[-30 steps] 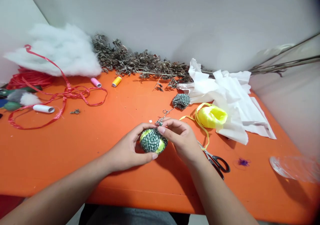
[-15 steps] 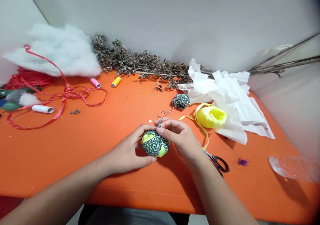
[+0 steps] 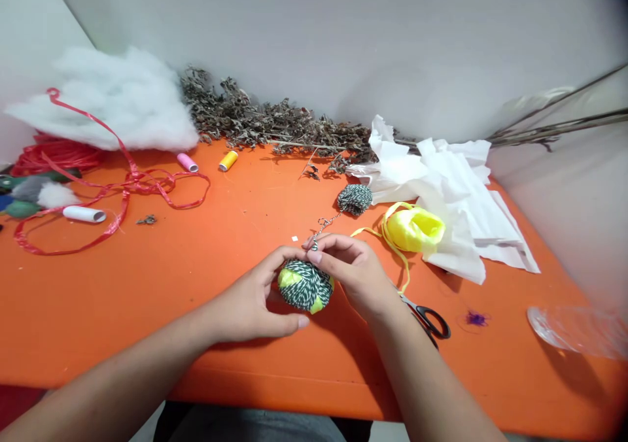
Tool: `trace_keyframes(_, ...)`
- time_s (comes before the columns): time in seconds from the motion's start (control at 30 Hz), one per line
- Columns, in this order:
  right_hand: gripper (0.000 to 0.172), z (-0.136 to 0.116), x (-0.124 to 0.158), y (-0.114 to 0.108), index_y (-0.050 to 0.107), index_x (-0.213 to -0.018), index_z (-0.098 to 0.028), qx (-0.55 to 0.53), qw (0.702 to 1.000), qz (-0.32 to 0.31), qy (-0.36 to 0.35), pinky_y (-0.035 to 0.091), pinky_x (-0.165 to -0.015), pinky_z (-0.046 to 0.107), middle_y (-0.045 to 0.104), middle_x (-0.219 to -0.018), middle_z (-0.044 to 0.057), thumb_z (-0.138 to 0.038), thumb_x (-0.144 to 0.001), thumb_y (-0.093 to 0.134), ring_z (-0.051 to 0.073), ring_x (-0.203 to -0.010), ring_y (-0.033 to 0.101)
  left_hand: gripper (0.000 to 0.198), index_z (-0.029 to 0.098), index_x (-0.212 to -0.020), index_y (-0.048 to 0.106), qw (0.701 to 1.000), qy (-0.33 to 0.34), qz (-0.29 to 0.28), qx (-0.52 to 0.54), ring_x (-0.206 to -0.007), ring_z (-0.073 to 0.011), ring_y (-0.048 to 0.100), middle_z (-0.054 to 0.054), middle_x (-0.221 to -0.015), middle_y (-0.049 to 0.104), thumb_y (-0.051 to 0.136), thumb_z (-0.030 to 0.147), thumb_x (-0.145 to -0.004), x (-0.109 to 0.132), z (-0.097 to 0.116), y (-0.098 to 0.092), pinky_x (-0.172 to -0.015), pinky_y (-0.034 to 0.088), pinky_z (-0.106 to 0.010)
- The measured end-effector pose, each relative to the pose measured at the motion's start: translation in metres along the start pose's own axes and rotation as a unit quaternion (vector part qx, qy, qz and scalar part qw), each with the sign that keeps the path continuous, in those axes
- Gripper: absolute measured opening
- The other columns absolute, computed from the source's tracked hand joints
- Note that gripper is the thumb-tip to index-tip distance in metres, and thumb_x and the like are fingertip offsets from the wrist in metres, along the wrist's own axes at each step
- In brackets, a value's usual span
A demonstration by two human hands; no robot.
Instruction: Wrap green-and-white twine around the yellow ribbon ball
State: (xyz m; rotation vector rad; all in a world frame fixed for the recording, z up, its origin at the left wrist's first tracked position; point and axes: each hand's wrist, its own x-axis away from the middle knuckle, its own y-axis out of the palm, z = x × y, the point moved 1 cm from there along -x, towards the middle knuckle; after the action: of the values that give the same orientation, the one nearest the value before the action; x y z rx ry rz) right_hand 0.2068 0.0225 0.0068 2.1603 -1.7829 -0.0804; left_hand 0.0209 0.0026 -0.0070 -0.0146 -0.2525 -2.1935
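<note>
A round ball (image 3: 305, 286), wound with green-and-white twisted string over yellow material, is between my hands near the table's front. My left hand (image 3: 260, 295) curves around its left side, fingers behind and thumb in front. Thumb and fingers of my right hand (image 3: 350, 269) pinch the string (image 3: 314, 242) at the top of the ball. From there the string runs back to a small bundle of the same string (image 3: 354, 199). Parts of the ball are hidden behind my fingers.
On the orange table (image 3: 235, 226), black-handled scissors (image 3: 428, 319) lie partly under my right forearm. Yellow ribbon (image 3: 415, 228) and white paper (image 3: 461, 200) are to the right. Red ribbon (image 3: 132, 180), thread spools (image 3: 84, 214) and white stuffing (image 3: 122, 102) are left; dried branches (image 3: 275, 118) line the back.
The ball has turned slightly and dipped a little between my hands. My left thumb has shifted slightly down, off the ball's lower edge. My right hand keeps its pinch on the string.
</note>
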Motion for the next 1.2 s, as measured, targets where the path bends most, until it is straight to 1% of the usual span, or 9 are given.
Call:
trace_keyframes(0.13, 0.017, 0.0012, -0.0001, 0.0012, 0.074, -0.073, -0.021, 0.004, 1.0, -0.015, 0.012, 0.05, -0.067, 0.029, 0.068, -0.079, 0.001, -0.032, -0.072, 0.087, 0.013, -0.072, 0.059, 0.045, 0.027, -0.118, 0.053, 0.999, -0.025, 0.021, 0.021, -0.105, -0.0194, 0.061, -0.004, -0.117, 0.061, 0.079, 0.031, -0.082, -0.0008, 0.0001, -0.001, -0.089, 0.05, -0.033)
trace_keyframes(0.2, 0.018, 0.0008, 0.0, 0.0014, 0.073, -0.073, -0.021, 0.003, 1.0, -0.02, 0.016, 0.05, -0.067, 0.029, 0.067, -0.08, 0.001, -0.032, -0.071, 0.088, 0.014, -0.073, 0.059, 0.043, 0.027, -0.117, 0.051, 0.998, -0.041, 0.037, 0.027, -0.104, -0.0193, 0.062, -0.005, -0.118, 0.061, 0.077, 0.033, -0.083, -0.0011, 0.0006, -0.0003, -0.089, 0.051, -0.034)
trace_keyframes(0.33, 0.017, -0.0005, 0.0005, 0.0011, 0.074, -0.073, -0.022, 0.003, 1.0, -0.02, 0.014, 0.053, -0.073, 0.031, 0.069, -0.087, 0.003, -0.033, -0.072, 0.087, 0.016, -0.08, 0.062, 0.053, 0.026, -0.116, 0.046, 0.996, -0.065, 0.044, 0.033, -0.112, -0.0238, 0.063, -0.008, -0.126, 0.061, 0.083, 0.031, -0.078, -0.0006, 0.0023, 0.001, -0.092, 0.052, -0.037)
trace_keyframes(0.53, 0.013, -0.0017, 0.0004, -0.0014, 0.076, -0.073, -0.023, -0.003, 1.0, -0.013, 0.006, 0.053, -0.085, 0.035, 0.071, -0.097, 0.004, -0.032, -0.073, 0.086, 0.018, -0.093, 0.065, 0.053, 0.027, -0.116, 0.052, 0.998, -0.046, 0.041, 0.021, -0.11, -0.0219, 0.064, -0.007, -0.129, 0.06, 0.086, 0.028, -0.074, -0.0017, -0.0003, -0.0012, -0.094, 0.052, -0.037)
trace_keyframes(0.7, 0.014, -0.0049, 0.0005, -0.0025, 0.076, -0.072, -0.023, 0.008, 1.0, 0.004, 0.013, 0.054, -0.078, 0.034, 0.07, -0.098, 0.005, -0.032, -0.071, 0.087, 0.018, -0.087, 0.063, 0.052, 0.03, -0.119, 0.057, 0.998, -0.038, 0.034, 0.034, -0.109, -0.0195, 0.065, -0.003, -0.125, 0.062, 0.085, 0.025, -0.075, -0.0027, -0.0017, -0.003, -0.095, 0.052, -0.035)
trace_keyframes(0.83, 0.014, -0.0043, 0.0008, -0.003, 0.076, -0.072, -0.024, 0.002, 1.0, 0.005, 0.008, 0.054, -0.08, 0.036, 0.072, -0.098, 0.005, -0.031, -0.071, 0.087, 0.018, -0.089, 0.065, 0.052, 0.031, -0.12, 0.058, 0.999, -0.018, 0.039, 0.027, -0.112, -0.0197, 0.064, -0.004, -0.132, 0.059, 0.085, 0.024, -0.076, -0.0021, -0.0022, -0.0051, -0.096, 0.053, -0.034)
trace_keyframes(1.0, 0.013, -0.0033, 0.0002, -0.0038, 0.076, -0.071, -0.024, 0.004, 1.0, -0.002, 0.007, 0.054, -0.082, 0.035, 0.072, -0.099, 0.004, -0.031, -0.071, 0.087, 0.018, -0.091, 0.066, 0.045, 0.034, -0.116, 0.058, 0.999, -0.012, 0.02, 0.044, -0.107, -0.017, 0.064, -0.002, -0.13, 0.057, 0.082, 0.022, -0.08, -0.001, -0.0028, -0.0052, -0.087, 0.055, -0.03)
trace_keyframes(1.13, 0.014, -0.0044, -0.0005, -0.0023, 0.076, -0.07, -0.023, 0.011, 0.999, -0.018, 0.027, 0.054, -0.081, 0.033, 0.071, -0.096, 0.004, -0.032, -0.071, 0.087, 0.019, -0.092, 0.066, 0.038, 0.031, -0.109, 0.057, 0.999, -0.012, 0.012, 0.041, -0.1, -0.0152, 0.064, -0.001, -0.128, 0.054, 0.081, 0.023, -0.081, -0.001, -0.0011, -0.003, -0.077, 0.056, -0.026)
trace_keyframes(1.2, 0.016, -0.0048, -0.0005, -0.0013, 0.076, -0.069, -0.023, 0.011, 0.999, -0.028, 0.037, 0.054, -0.077, 0.032, 0.07, -0.094, 0.004, -0.033, -0.071, 0.087, 0.018, -0.09, 0.065, 0.036, 0.03, -0.107, 0.056, 0.999, -0.008, 0.011, 0.03, -0.099, -0.0154, 0.064, -0.002, -0.128, 0.054, 0.08, 0.023, -0.081, -0.0007, -0.0001, -0.002, -0.077, 0.055, -0.027)
